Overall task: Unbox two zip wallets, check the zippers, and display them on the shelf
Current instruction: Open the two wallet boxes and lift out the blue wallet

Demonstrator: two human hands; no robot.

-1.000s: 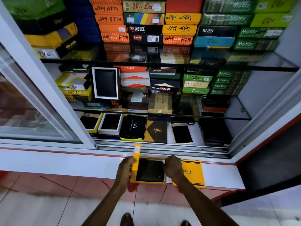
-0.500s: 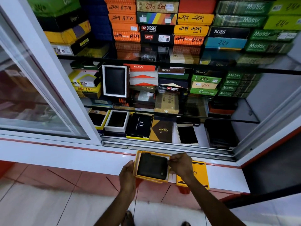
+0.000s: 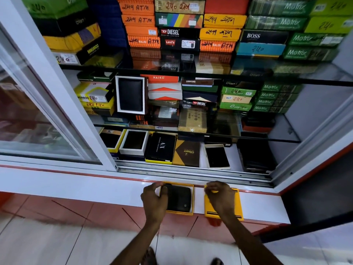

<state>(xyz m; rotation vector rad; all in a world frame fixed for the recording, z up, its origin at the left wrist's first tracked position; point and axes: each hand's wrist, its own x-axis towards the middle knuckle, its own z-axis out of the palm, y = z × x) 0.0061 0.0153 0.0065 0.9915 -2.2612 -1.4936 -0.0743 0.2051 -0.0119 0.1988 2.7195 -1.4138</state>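
1. Standing at an open display cabinet [image 3: 191, 115] packed with boxed wallets, the person works on the white ledge [image 3: 95, 188] in front of its sliding track. The glass shelves behind are where the wallets are meant to end up.

2. Box writing, from the biggest stacks down: green boxes at right read "Motrix"; orange and yellow ones carry handwritten "249 ATM" and "BALISI"; black ones read "DIESEL", "Levi's" and "BOSS". "HAIKO", "GENUINE", "KANGAROO", "A|X ARMANI EXCHANGE" and "ORBIT" also show. "240" is scrawled on several.

3. The open yellow box tray [image 3: 192, 199] sits on the ledge with a black wallet [image 3: 179, 197] lying flat in it. The yellow lid [image 3: 238, 205] lies just beside it to the right.

4. The left hand [image 3: 154, 199] curls its fingers over the tray's left edge, touching the wallet's near corner. It seems to steady rather than lift; whether it actually pinches the wallet I cannot tell.

5. The right hand [image 3: 219, 196] rests on the lid with fingers bent, tips at its far edge. A firm grasp is not clearly shown.

6. Judgement: the wallet appears ready to come out. Best to hold the tray down with one hand and lift the wallet by its edge. Then run the zip fully round before shelving.

7. A small round stud [image 3: 185, 205] shows on the wallet's near right corner. The zip itself is too dark to make out.
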